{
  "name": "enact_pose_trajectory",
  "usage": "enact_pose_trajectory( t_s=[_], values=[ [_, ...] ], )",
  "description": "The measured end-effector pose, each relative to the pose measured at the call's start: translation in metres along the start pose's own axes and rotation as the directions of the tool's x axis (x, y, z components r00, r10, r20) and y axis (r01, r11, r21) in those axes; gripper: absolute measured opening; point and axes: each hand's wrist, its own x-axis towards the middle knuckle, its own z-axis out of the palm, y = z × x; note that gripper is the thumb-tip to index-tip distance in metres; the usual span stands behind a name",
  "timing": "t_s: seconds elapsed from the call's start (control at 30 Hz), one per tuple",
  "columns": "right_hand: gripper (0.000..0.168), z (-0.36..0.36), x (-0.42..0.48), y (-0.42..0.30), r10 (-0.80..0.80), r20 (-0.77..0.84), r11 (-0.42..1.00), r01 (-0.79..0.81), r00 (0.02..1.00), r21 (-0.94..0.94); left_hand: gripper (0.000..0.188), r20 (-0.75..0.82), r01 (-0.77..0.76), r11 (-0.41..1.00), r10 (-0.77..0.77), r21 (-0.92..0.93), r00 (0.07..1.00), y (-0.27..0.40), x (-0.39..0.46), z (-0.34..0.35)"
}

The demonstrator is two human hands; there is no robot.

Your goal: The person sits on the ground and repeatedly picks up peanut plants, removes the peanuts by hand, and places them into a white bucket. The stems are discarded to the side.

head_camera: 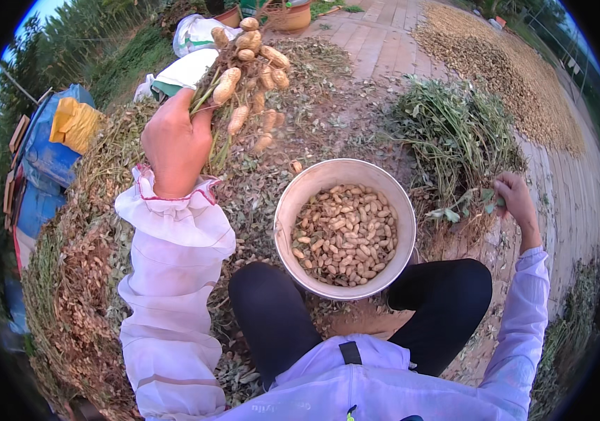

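Note:
My left hand is closed around the stems of a peanut plant, with a cluster of unshelled peanuts hanging at its root end, up and left of the bucket. Between my knees stands a round, light-coloured bucket, part filled with loose peanuts in their shells. On the right, my right hand pinches a leafy green sprig beside a heap of green peanut plants.
Peanut plants with pods are piled along the left. Peanuts lie spread over the paving at the upper right. Blue containers, a yellow sack, white bags and terracotta pots stand farther off.

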Motion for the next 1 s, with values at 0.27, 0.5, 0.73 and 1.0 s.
enact_pose_trajectory(
  t_s=[0.27,0.5,0.73,1.0],
  values=[
    [0.050,0.034,-0.036,-0.069,-0.236,0.091,0.951,0.249,0.968,-0.183,0.023,0.428,0.051,0.971,0.056,-0.235,0.902,0.047,-0.007,0.027],
    [0.078,0.156,-0.019,-0.152,-0.609,0.204,0.793,0.577,0.767,0.196,0.024,0.566,0.065,0.958,0.110,-0.279,0.817,0.058,-0.025,0.016],
    [0.061,0.250,-0.006,-0.152,-0.525,0.271,0.811,0.378,0.807,0.447,0.024,0.581,0.071,0.967,0.088,-0.245,0.809,0.055,-0.043,0.003],
    [0.031,0.290,0.008,-0.128,-0.439,0.203,0.897,0.440,0.875,0.043,0.021,0.605,0.059,0.984,0.057,-0.170,0.794,0.047,-0.071,0.010]
  ],
)
